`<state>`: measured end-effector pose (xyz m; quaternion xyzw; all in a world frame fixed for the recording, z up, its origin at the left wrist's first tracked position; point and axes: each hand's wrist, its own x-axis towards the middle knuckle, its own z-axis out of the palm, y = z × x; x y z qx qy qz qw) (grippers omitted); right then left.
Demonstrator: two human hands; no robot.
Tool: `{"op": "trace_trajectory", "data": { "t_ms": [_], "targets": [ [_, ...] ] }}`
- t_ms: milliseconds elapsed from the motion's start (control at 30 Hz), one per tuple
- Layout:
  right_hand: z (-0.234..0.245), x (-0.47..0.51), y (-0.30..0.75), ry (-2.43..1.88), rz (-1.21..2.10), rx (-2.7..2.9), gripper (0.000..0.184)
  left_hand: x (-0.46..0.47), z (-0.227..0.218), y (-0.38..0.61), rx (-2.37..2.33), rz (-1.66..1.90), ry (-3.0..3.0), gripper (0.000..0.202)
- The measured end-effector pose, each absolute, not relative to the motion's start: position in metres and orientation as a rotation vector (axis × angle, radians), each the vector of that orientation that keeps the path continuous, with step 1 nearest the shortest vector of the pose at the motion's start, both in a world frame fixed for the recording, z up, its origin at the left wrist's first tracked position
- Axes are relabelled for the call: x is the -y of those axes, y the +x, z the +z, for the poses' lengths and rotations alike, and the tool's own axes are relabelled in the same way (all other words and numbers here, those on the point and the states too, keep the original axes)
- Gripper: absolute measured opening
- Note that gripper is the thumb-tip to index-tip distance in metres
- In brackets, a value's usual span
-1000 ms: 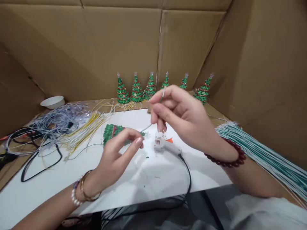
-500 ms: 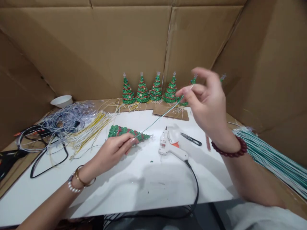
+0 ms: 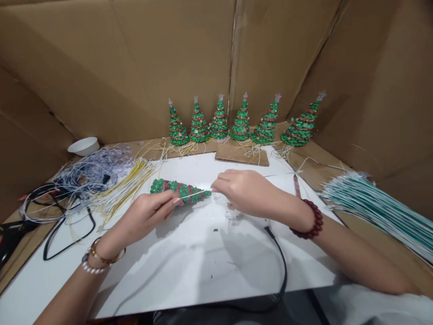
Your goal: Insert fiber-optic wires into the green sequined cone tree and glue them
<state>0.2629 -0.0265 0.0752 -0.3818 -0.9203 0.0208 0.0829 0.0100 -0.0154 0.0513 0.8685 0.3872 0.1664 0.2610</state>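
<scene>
A small green Christmas tree with red garland (image 3: pixel 172 186) lies on its side on the white tabletop, its tip pointing right. My left hand (image 3: pixel 149 214) is closed by its lower side, pinching a thin pale wire (image 3: pixel 192 195) that runs across the tree. At the tip, the fingers of my right hand (image 3: pixel 237 187) are pressed together around the wire's other end; the fingertips are partly hidden. Under my right hand lies a white glue gun (image 3: pixel 233 219), mostly covered, its black cord (image 3: pixel 282 266) curving off the front edge.
Several finished trees (image 3: pixel 219 122) stand along the back cardboard. A bundle of green and white wires (image 3: pixel 379 207) lies at right, a red stick (image 3: pixel 297 185) nearer. Tangled clear wires (image 3: pixel 88 176), yellow-white wires (image 3: pixel 125 185) and a white bowl (image 3: pixel 84 146) are at left.
My right hand has come down and left from its raised position to the tree's tip, covering the glue gun and the snips. The wire now lies low over the tree. My view has shifted slightly.
</scene>
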Motion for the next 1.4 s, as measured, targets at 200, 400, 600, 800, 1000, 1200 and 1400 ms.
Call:
{"op": "trace_trajectory", "data": {
  "t_ms": [200,400,600,800,1000,1200,1400],
  "targets": [
    [0.057,0.028,0.243,-0.846,0.201,2.556,0.026,0.019,0.047,0.014,-0.992,0.529,2.344,0.028],
    [0.068,0.012,0.263,-1.107,0.294,2.512,0.021,-0.010,0.045,-0.014,-1.796,0.664,2.125,0.038],
    [0.058,-0.006,0.278,-1.365,0.425,2.475,0.016,-0.014,0.033,-0.032,-1.443,0.526,1.633,0.036],
    [0.039,-0.009,0.271,-1.432,0.726,2.349,0.017,0.019,0.007,-0.034,-1.351,0.813,1.237,0.046],
    [0.033,-0.003,0.260,-1.565,0.878,2.225,0.018,0.035,-0.021,-0.040,-1.376,0.920,1.375,0.046],
    [0.022,-0.001,0.253,-1.587,0.781,2.233,0.020,0.041,-0.018,-0.040,-1.295,0.782,1.443,0.047],
    [0.010,-0.003,0.251,-1.595,0.623,2.236,0.020,0.029,-0.014,-0.054,-1.230,0.854,1.253,0.046]
  ]
}}
